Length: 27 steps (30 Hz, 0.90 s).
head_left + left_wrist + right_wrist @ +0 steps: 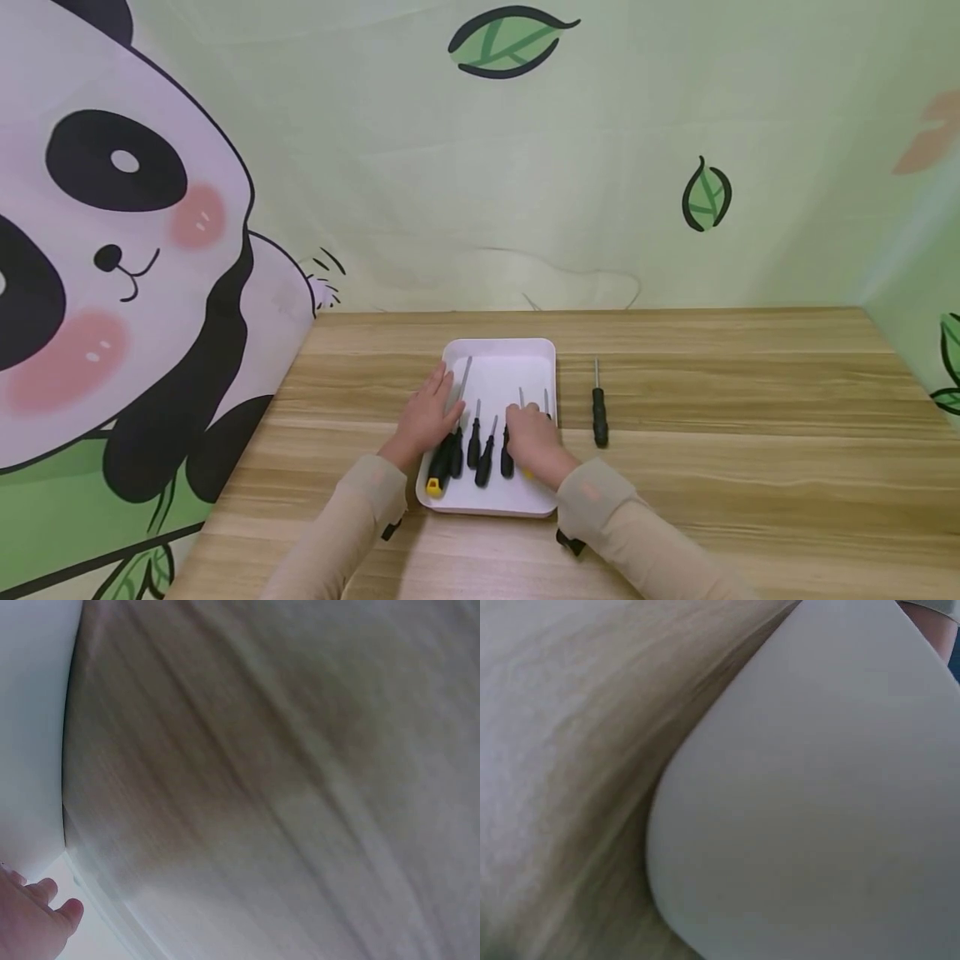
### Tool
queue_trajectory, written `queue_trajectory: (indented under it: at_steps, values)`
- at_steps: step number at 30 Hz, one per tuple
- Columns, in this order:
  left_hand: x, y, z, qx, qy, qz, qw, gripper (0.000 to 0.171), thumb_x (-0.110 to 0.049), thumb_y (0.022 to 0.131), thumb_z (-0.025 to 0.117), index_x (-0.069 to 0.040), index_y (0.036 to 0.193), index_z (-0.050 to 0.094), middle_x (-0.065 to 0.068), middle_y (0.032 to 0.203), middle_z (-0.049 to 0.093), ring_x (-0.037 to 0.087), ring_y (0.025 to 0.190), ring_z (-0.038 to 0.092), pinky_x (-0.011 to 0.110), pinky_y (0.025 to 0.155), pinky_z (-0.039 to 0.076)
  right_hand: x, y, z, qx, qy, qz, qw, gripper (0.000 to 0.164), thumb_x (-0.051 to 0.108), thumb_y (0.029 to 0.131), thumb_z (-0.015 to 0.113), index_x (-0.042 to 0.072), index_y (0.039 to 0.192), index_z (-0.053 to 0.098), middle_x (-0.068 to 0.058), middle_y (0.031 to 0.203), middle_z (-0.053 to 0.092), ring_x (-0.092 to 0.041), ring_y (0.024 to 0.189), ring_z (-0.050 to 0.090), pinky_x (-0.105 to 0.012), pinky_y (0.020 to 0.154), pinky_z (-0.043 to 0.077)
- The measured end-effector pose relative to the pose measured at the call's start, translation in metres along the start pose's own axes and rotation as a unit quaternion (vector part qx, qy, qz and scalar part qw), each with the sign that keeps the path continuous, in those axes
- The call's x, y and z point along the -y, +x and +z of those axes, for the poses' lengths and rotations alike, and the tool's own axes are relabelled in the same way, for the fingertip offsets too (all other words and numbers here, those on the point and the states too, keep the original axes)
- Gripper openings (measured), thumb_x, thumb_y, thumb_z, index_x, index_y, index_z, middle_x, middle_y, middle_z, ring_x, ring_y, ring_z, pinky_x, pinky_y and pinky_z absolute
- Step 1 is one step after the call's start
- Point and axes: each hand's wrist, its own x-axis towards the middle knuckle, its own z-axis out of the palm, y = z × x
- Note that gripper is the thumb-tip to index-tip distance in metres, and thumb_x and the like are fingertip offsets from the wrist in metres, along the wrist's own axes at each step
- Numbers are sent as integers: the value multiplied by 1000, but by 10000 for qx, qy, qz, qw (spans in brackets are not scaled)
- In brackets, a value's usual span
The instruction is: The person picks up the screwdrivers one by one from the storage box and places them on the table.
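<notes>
Left hand (423, 419) and right hand (535, 442) at a white tray (498, 367) of screwdrivers (474, 447)

Left hand: fingers straight, laid along the left rim of the white tray, thumb spread inward; gripping nothing. Nearest piece: large screwdriver (437, 477), black handle with yellow end, long shaft slanting toward the tray's far side.

Right hand: fingers curled downward over the tray's right side. Fingertips hidden; whether they grip a tool cannot be told. Yellow handle end (528, 473) partly visible beneath the hand; two metal shafts (521, 395) visible beyond the knuckles.

White tray: rectangular, shallow, corners rounded; set on a wood-grain table (750, 467). Between the hands, four smaller black-handled screwdrivers, side by side, handles toward the person.

Single black screwdriver (599, 417): on the table, right of the tray, near but apart, tip pointing away from the person.

Sleeves (333, 521): beige, turned back at the cuffs.

Backdrop (600, 125): pale green, printed with a panda (142, 283) and leaves (510, 46).

Wrist views: right filled mainly by pale tray surface and wood grain; left shows fingers at the lower left corner.
</notes>
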Motion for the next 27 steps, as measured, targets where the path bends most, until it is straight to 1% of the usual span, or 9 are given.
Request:
queue_trajectory:
  at_steps: [5, 12, 15, 19, 20, 21, 23, 27]
  values:
    - [0, 0, -1, 17, 10, -16, 10000, 61, -39, 91, 40, -5, 139, 25, 10, 149, 12, 27, 135, 18, 48, 104, 25, -3, -1, -3, -100, 291, 21, 9995, 15, 3, 71, 62, 2, 84, 55, -13, 77, 54, -24, 71, 51, -36, 60, 45]
    - [0, -1, -1, 7, 1, -7, 10000, 61, -39, 91, 40, -5, 139, 26, 9, 149, 12, 27, 135, 18, 50, 103, 26, -6, 0, -9, -105, 734, 199, 9971, 25, 3, 71, 63, -1, 95, 57, -13, 80, 58, -22, 69, 51, -34, 63, 46]
    - [-1, -2, -2, -8, -28, 2, 10000, 61, -39, 91, 40, -5, 139, 26, 9, 149, 12, 27, 135, 18, 50, 103, 26, -8, 1, -11, -45, 1064, 275, 9939, 32, 2, 71, 62, -2, 103, 57, -14, 86, 60, -22, 71, 51, -33, 67, 47]
    - [-2, -2, -3, -21, -62, 24, 10000, 61, -38, 91, 40, -4, 139, 26, 10, 149, 12, 27, 135, 18, 50, 103, 26, -11, 2, -13, -15, 1610, 294, 9865, 43, 3, 72, 62, -1, 114, 54, -17, 104, 60, -23, 78, 52, -34, 75, 47]
    - [-2, -2, -3, -23, -60, 32, 10000, 60, -38, 91, 40, -4, 139, 26, 10, 149, 12, 27, 135, 18, 50, 103, 26, -12, 3, -14, -14, 1779, 303, 9836, 44, 3, 72, 62, -1, 115, 53, -17, 106, 60, -22, 78, 52, -33, 74, 47]
    - [-2, -3, -3, -18, -58, 35, 10000, 61, -38, 91, 40, -4, 139, 26, 10, 149, 12, 27, 135, 17, 50, 103, 26, -13, 3, -14, -35, 1904, 291, 9813, 45, 3, 72, 62, -1, 116, 53, -18, 106, 60, -22, 76, 52, -32, 73, 47]
    - [-2, -3, -3, -34, -50, 46, 10000, 60, -38, 91, 40, -4, 139, 26, 10, 149, 12, 27, 135, 18, 49, 103, 26, -15, 4, -13, -53, 2146, 270, 9763, 45, 3, 71, 63, 0, 115, 53, -17, 99, 61, -20, 71, 52, -29, 66, 47]
    - [-2, -3, -4, -49, -77, 54, 9999, 61, -38, 91, 40, -4, 139, 26, 10, 149, 13, 28, 134, 19, 50, 102, 27, -18, 5, -13, 25, 2733, 399, 9611, 45, 4, 72, 64, 3, 115, 52, -14, 85, 57, -17, 59, 51, -23, 52, 45]
